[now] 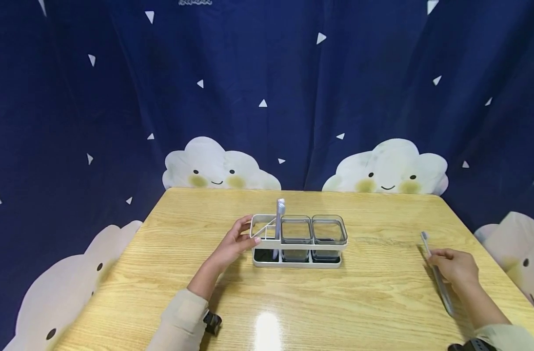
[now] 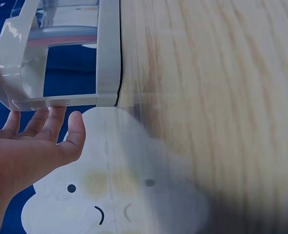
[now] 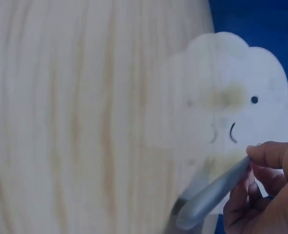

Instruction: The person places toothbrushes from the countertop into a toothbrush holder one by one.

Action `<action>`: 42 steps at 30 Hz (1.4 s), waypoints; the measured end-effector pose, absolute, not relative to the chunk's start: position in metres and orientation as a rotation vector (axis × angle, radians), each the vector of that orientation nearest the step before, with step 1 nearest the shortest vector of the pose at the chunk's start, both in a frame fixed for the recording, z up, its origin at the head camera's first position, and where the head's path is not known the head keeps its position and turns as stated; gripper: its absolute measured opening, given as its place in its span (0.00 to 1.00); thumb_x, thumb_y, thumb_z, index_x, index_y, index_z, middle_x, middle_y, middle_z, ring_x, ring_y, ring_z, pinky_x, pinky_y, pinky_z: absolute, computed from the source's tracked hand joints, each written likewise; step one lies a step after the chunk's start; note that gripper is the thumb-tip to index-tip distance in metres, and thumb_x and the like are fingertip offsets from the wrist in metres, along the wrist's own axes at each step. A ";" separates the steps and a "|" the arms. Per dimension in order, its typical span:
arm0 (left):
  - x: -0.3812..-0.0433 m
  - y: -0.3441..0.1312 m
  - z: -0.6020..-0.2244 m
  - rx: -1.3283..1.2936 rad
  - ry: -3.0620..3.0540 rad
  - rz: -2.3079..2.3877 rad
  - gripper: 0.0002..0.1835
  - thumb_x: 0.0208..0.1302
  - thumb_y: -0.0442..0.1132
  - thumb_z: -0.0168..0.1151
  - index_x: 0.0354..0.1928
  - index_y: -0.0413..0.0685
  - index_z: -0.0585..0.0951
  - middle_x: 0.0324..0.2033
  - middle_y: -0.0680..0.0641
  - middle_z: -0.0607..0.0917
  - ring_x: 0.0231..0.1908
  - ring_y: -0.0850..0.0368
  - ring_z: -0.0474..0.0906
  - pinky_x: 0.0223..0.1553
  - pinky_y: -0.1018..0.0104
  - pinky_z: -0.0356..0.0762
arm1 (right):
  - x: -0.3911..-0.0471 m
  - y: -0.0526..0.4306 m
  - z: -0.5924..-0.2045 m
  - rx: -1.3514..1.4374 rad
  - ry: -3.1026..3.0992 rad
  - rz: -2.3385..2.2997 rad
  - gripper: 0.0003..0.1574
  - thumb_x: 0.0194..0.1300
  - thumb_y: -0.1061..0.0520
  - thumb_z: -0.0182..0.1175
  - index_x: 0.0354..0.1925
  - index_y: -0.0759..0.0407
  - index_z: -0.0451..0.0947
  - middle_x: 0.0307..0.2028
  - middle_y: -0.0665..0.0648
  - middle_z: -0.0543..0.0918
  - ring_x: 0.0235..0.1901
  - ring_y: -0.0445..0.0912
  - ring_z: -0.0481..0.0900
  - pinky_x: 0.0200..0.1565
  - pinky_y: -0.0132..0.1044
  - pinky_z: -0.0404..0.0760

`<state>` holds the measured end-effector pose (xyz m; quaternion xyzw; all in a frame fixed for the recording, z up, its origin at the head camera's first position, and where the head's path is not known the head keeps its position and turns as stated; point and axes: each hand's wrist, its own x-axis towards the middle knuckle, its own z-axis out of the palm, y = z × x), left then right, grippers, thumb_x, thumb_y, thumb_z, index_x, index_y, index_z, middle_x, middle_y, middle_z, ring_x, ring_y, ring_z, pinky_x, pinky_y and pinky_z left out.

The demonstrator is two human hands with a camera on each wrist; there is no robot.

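Observation:
A white toothbrush holder (image 1: 299, 246) with two clear grey cups (image 1: 328, 230) stands at the middle of the table. One toothbrush (image 1: 277, 220) is upright in its left part, head up. My left hand (image 1: 232, 246) holds the holder's left end, thumb at the front and fingers along the side; the left wrist view shows the fingertips against the holder's end (image 2: 61, 101). Over at the right, my right hand (image 1: 457, 267) pinches a grey toothbrush (image 1: 440, 287) between thumb and fingers, its bristle head pointing away from me. In the right wrist view, its thick handle end (image 3: 202, 204) shows.
The wooden table (image 1: 196, 204) spreads around the holder and between the two hands. A dark blue curtain (image 1: 267, 122) with white clouds hangs behind the table's far edge and along its sides. A light reflection lies on the near tabletop.

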<state>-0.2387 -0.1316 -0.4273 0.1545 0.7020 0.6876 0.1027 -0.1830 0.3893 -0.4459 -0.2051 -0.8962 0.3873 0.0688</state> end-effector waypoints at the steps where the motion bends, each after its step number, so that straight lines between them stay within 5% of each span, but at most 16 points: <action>1: -0.236 -0.131 -0.424 0.456 2.073 2.023 0.35 0.62 0.28 0.57 0.68 0.42 0.55 0.62 0.32 0.60 0.49 0.50 0.69 0.46 0.62 0.70 | -0.182 0.388 -0.445 -0.595 -2.700 1.155 0.26 0.61 0.54 0.58 0.50 0.74 0.75 0.37 0.66 0.80 0.28 0.47 0.73 0.23 0.39 0.74; 11: -0.238 -0.131 -0.426 0.462 2.073 2.031 0.35 0.61 0.28 0.58 0.68 0.43 0.56 0.62 0.32 0.61 0.49 0.49 0.69 0.47 0.61 0.70 | -0.182 0.371 -0.429 -0.474 -2.642 1.300 0.27 0.64 0.54 0.58 0.52 0.76 0.72 0.33 0.57 0.82 0.25 0.35 0.75 0.27 0.36 0.78; 21: -0.240 -0.132 -0.433 0.481 2.102 2.044 0.34 0.61 0.32 0.60 0.67 0.47 0.59 0.61 0.33 0.63 0.49 0.48 0.70 0.46 0.60 0.71 | -0.188 0.362 -0.423 -0.421 -2.535 1.472 0.30 0.62 0.53 0.60 0.53 0.76 0.71 0.27 0.45 0.81 0.25 0.36 0.78 0.27 0.35 0.80; 27: -0.241 -0.133 -0.433 0.486 2.094 2.037 0.34 0.61 0.33 0.60 0.67 0.47 0.59 0.61 0.33 0.63 0.49 0.48 0.70 0.47 0.59 0.71 | -0.192 0.362 -0.420 -0.456 -2.413 1.628 0.19 0.59 0.52 0.65 0.45 0.63 0.80 0.25 0.43 0.82 0.25 0.36 0.79 0.25 0.33 0.79; 35: -0.243 -0.133 -0.433 0.479 2.077 2.047 0.34 0.61 0.32 0.61 0.67 0.48 0.59 0.62 0.34 0.63 0.49 0.48 0.70 0.47 0.60 0.70 | -0.183 0.343 -0.400 -0.368 -2.368 1.728 0.03 0.61 0.53 0.63 0.35 0.43 0.81 0.25 0.39 0.81 0.26 0.35 0.78 0.27 0.31 0.79; 42: -0.241 -0.132 -0.433 0.473 2.086 2.041 0.34 0.61 0.32 0.61 0.67 0.49 0.59 0.62 0.34 0.62 0.49 0.48 0.70 0.46 0.60 0.71 | -0.180 0.330 -0.393 -0.323 -2.335 1.761 0.05 0.61 0.53 0.63 0.38 0.46 0.81 0.26 0.39 0.81 0.27 0.35 0.79 0.29 0.31 0.79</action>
